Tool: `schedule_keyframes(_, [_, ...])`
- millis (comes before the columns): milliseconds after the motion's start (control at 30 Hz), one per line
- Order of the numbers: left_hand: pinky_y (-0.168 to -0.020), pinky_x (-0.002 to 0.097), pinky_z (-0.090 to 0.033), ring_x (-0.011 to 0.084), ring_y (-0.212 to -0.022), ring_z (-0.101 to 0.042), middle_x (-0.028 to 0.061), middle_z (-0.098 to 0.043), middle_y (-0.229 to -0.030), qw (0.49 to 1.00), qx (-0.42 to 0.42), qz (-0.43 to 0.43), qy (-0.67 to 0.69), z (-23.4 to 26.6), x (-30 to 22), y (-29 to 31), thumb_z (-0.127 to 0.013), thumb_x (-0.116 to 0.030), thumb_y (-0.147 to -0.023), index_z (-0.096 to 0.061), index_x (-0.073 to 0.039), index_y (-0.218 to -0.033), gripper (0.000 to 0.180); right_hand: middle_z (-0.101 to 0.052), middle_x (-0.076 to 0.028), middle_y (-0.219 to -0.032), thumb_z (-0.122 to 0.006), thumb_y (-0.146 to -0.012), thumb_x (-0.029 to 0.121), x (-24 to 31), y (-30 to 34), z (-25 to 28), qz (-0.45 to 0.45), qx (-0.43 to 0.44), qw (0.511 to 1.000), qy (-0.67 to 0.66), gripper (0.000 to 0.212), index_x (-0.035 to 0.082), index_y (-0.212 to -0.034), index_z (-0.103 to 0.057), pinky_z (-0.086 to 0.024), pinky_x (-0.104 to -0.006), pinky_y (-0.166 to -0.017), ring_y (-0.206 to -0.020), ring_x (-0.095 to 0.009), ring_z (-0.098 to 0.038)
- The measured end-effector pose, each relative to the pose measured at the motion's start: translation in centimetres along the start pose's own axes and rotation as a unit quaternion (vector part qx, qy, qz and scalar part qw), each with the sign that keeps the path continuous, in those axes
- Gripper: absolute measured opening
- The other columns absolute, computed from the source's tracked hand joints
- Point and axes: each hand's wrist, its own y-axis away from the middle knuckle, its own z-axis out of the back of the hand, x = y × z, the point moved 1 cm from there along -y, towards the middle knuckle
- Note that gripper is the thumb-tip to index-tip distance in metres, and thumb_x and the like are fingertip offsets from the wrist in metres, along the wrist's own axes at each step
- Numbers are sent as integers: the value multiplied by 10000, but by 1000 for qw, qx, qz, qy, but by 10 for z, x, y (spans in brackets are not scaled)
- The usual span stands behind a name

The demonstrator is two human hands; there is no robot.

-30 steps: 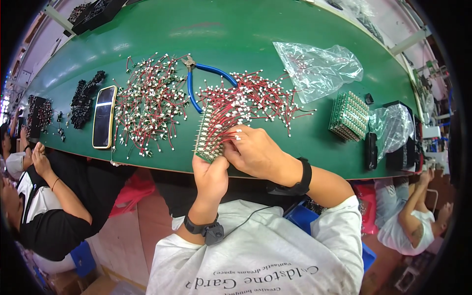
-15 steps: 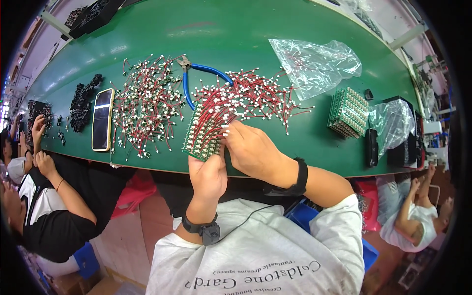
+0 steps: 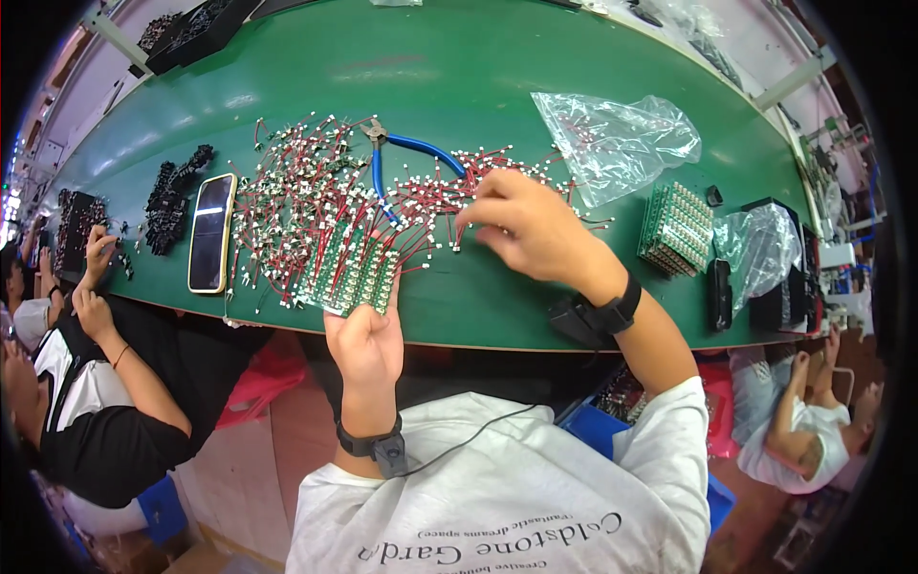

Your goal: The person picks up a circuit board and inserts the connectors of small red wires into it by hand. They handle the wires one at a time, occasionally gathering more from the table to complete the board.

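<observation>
Wired green board panel (image 3: 354, 271) in L hand (image 3: 363, 346); R hand (image 3: 535, 228) over loose leads

L hand grips the panel by its near edge, thumb on top, some fingertips visible at the R side. Panel is tilted, held at the near side of the L pile (image 3: 304, 167) of red/white leads, hiding part of it; can't tell if it touches the counter (image 3: 459, 67). Rows of solder-type parts on its face; red wires w/ white plugs stick up & out, mostly from the far half.

R hand is apart from the panel, to its R, fingers bent, by the near edge of the R pile (image 3: 430, 196) of similar leads. Can't tell if anything's pinched b/w its fingertips. Black wristbands (image 3: 617, 308) on both wrists.

Pliers (image 3: 377, 170) w/ blue handles lie spread b/w the two piles, jaws pointing away from the person. L of the L pile: phone (image 3: 210, 234), dark screen, pale case; then a black parts bundle (image 3: 167, 210). Far R: clear bag (image 3: 626, 143) lying flat, green board stack (image 3: 677, 230) nearer, small black case (image 3: 720, 295) just beside, plus a 2nd plastic bag (image 3: 755, 249). Co-worker (image 3: 115, 411) in blk/wht top sits at L, another person (image 3: 798, 435) in wht top at R.
</observation>
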Motion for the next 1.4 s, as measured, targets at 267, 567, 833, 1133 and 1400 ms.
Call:
schedule_keyframes(267, [-1154,503,-333,341,-1324,-462,220,-460,-1402,999,-23,11,20,2,-10,2,-328,142,-603,-298,36,-1457,861,-594,-63,-902,-740,-721,-3,-1,-12,-17,48,26,997,-46,167,65,-849,-656,-485,-364,-755,-895,-277,-582])
schedule_keyframes(567, [-1168,494,-317,325,-1312,-478,203,-505,-1349,998,-17,43,43,-5,3,2,-333,149,-600,-347,54,-1415,821,-677,-101,-909,-713,-806,-21,-1,-7,-9,-44,-89,976,-195,132,11,-923,-662,-506,-327,-804,-866,-214,-644])
schedule_keyframes(833, [-1146,497,-333,305,-1292,-497,179,-507,-1361,997,-2,61,43,-13,16,-1,-377,129,-634,-343,-11,-1436,815,-631,-95,-963,-648,-844,-97,7,-2,-7,-19,-180,967,-181,192,4,-1007,-663,-494,-260,-752,-849,-156,-609])
schedule_keyframes(1133, [-1111,571,-348,384,-1313,-479,228,-509,-1393,981,119,89,126,-10,13,-12,-548,-286,-762,-378,44,-1431,766,-597,-80,-963,-596,-877,-92,16,0,0,-55,-143,970,-189,199,12,-1030,-668,-457,-229,-710,-841,-124,-570])
schedule_keyframes(1400, [-1091,534,-368,350,-1297,-490,201,-482,-1413,987,92,19,132,-9,24,-17,-579,-382,-829,-246,-29,-1518,843,-656,-109,-883,-693,-799,-64,59,5,4,46,-123,972,-193,146,-9,-931,-663,-502,-270,-649,-731,-168,-622])
